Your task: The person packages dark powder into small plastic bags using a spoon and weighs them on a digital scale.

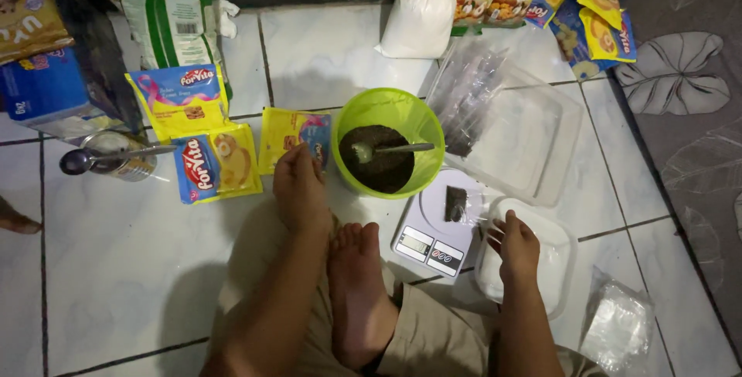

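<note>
Green bowl (390,118) of dark crumbs, spoon (402,147) inside, on the floor tiles (124,269) far of the scale (433,230), handy for weighing. Left hand (300,188) beside the bowl's left rim, grip loose, empty. Right hand (516,247) over the clear tub (560,257), fingers curled; hold unclear.

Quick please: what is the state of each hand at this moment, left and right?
Left hand: empty, resting palm down on the floor beside the green bowl.
Right hand: fingers curled over the clear plastic container; whether it grips anything cannot be told.
</note>
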